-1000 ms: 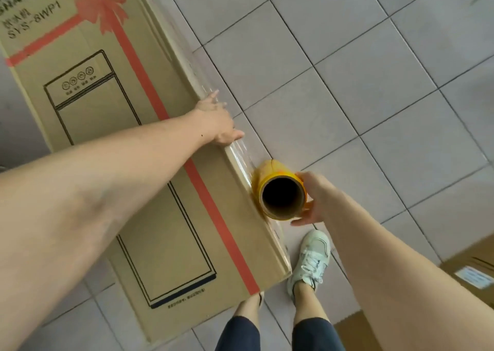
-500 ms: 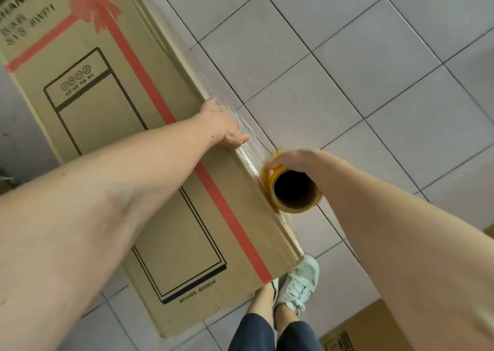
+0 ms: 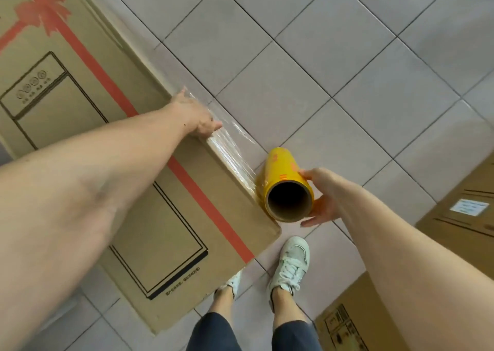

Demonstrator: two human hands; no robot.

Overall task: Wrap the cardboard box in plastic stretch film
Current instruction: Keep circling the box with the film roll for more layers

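Left hand (image 3: 196, 116) pins film (image 3: 232, 150) on box (image 3: 149, 169); right hand (image 3: 322, 198) grips roll (image 3: 280, 174).

The large brown cardboard box (image 3: 149, 190) has a matt, papery surface with printed red ribbon lines. The clear plastic film (image 3: 232, 147) looks glossy and wrinkled. The yellow film roll (image 3: 280, 174) is shiny around a matt cardboard core. The grey floor tiles (image 3: 347, 83) are smooth.

Bare forearms, dk navy cropped trousers (image 3: 213, 334), white lace-up sneakers (image 3: 291, 265)
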